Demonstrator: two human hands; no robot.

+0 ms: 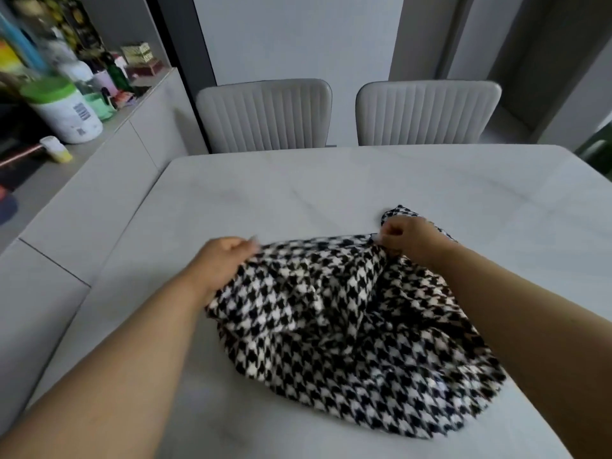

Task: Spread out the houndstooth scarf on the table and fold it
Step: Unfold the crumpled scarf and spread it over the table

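The black-and-white houndstooth scarf (347, 326) lies bunched and wrinkled on the white marble table (298, 193), near the front right. My left hand (222, 260) pinches the scarf's far left edge. My right hand (407, 235) is clenched on the far right part of that same edge, with a fold of cloth sticking out behind it. Between the two hands the far edge is pulled fairly straight. The rest of the scarf lies in loose folds under my right forearm.
Two pale grey ribbed chairs (265, 114) (427, 111) stand at the table's far side. A low cabinet (109, 180) on the left carries a white tub with a green lid (63, 107), bottles and boxes. Bare tabletop lies beyond and left of the scarf.
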